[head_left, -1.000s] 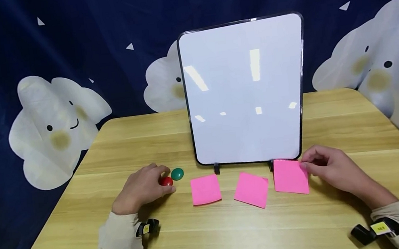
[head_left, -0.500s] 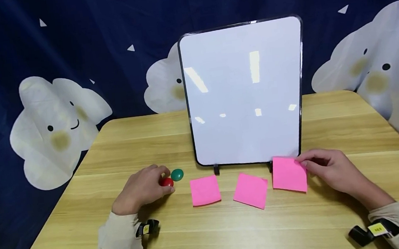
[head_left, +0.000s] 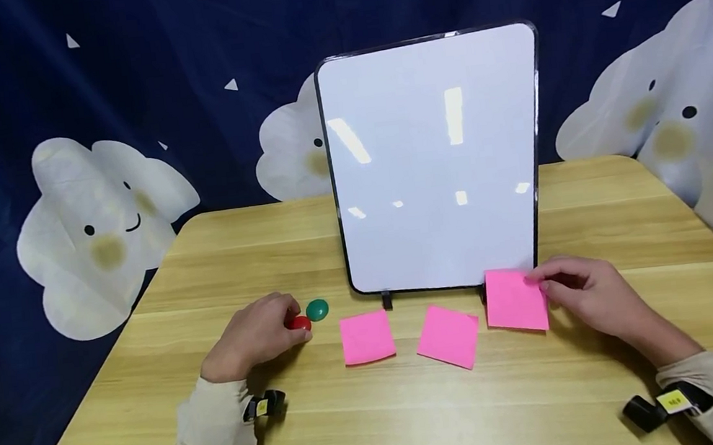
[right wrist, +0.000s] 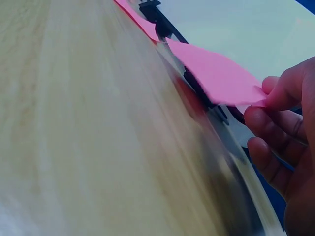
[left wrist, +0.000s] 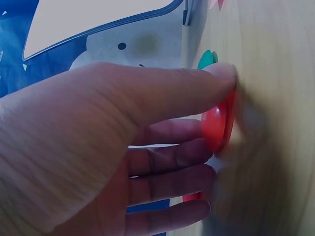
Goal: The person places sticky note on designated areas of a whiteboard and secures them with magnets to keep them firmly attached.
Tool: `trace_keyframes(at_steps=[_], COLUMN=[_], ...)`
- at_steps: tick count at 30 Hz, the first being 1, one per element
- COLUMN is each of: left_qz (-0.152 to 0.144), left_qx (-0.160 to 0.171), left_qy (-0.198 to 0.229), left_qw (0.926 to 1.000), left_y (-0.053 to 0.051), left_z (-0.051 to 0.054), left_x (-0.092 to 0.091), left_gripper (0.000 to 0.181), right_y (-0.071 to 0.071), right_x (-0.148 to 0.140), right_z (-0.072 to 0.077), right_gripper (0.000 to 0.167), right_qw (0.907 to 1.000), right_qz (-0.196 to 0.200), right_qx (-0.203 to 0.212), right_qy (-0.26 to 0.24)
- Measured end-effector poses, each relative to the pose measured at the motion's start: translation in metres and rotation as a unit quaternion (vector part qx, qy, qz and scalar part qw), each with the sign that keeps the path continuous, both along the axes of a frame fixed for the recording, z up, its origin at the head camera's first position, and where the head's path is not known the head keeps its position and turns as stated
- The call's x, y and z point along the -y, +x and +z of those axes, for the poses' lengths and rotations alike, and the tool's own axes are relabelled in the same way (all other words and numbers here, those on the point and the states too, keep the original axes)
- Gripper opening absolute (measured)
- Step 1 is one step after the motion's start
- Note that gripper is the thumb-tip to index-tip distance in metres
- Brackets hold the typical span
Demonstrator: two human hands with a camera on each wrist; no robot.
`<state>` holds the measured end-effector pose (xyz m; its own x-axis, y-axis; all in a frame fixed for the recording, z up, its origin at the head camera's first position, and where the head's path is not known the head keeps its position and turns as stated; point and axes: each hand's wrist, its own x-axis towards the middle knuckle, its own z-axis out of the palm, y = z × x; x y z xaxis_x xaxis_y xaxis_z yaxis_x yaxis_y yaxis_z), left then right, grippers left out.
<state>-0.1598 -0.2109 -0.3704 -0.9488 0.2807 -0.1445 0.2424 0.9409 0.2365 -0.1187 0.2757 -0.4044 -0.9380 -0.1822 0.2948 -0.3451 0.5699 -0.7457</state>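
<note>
My left hand (head_left: 257,334) holds a round, glossy red disc (head_left: 300,323) at the table, thumb on one side and fingertips on the other. A green disc (head_left: 317,310) lies just beyond it; the left wrist view shows its edge above my thumb. My right hand (head_left: 588,292) pinches a pink sticky note (head_left: 513,302) by its right edge. In the right wrist view that sticky note (right wrist: 221,76) bends and hangs clear of the table, before the whiteboard's lower right corner. The whiteboard (head_left: 435,163) stands upright on small black feet. My right palm is partly out of that view.
Two more pink sticky notes, one on the left (head_left: 367,337) and one in the middle (head_left: 450,337), lie in front of the whiteboard. Behind my left fingers a small red patch (left wrist: 192,196) shows. The wooden table (head_left: 384,422) meets a dark blue curtain (head_left: 182,52) with cloud prints.
My right hand has raised the pink sticky note slightly, so it now overlaps the whiteboard's lower right corner more. The left hand stays at the red disc.
</note>
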Motion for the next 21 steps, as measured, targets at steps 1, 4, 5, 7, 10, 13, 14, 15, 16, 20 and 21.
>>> trace_keyframes(at_steps=[1,4,5,7,10,13,14,15,16,20,21], left_qz=[0.003,0.009,0.011,0.013,0.011,0.011,0.009,0.007,0.005,-0.014,-0.02], left_qx=[0.003,0.005,0.004,0.002,0.0,-0.006,-0.008,-0.011,-0.015,-0.042,-0.051], left_qy=[0.003,0.007,0.006,0.007,0.01,0.014,0.015,0.015,0.016,0.014,0.013], left_qw=[1.0,0.9999,0.9999,0.9999,0.9999,0.9998,0.9998,0.9998,0.9997,0.9989,0.9984], left_y=[0.0,0.001,0.001,0.0,0.0,0.0,-0.001,-0.001,-0.001,-0.001,0.0], left_z=[0.0,-0.001,-0.002,-0.002,-0.003,-0.003,-0.003,-0.004,-0.003,-0.004,-0.004], left_x=[0.0,0.001,0.002,0.002,0.003,0.003,0.003,0.003,0.003,0.003,0.004], left_gripper=[0.035,0.031,0.03,0.027,0.028,0.032,0.034,0.036,0.036,0.035,0.034], right_y=[0.0,-0.002,-0.002,-0.003,-0.005,-0.006,-0.007,-0.007,-0.008,-0.011,-0.012], right_x=[0.0,0.001,0.002,0.002,0.003,0.004,0.004,0.004,0.005,0.007,0.008], right_z=[0.001,0.003,0.004,0.006,0.01,0.014,0.016,0.018,0.019,0.024,0.025], right_gripper=[0.026,0.028,0.028,0.028,0.027,0.025,0.025,0.024,0.024,0.023,0.023], right_qw=[1.0,0.9995,0.9994,0.9993,0.9995,0.9996,0.9996,0.9996,0.9996,0.9998,0.9998], right_qz=[0.002,0.01,0.012,0.012,0.005,0.002,0.001,0.003,0.001,-0.002,-0.004], right_qx=[-0.006,-0.029,-0.033,-0.035,-0.026,-0.018,-0.017,-0.019,-0.018,-0.018,-0.016], right_qy=[-0.001,0.0,0.0,0.005,0.016,0.021,0.022,0.022,0.021,0.011,0.009])
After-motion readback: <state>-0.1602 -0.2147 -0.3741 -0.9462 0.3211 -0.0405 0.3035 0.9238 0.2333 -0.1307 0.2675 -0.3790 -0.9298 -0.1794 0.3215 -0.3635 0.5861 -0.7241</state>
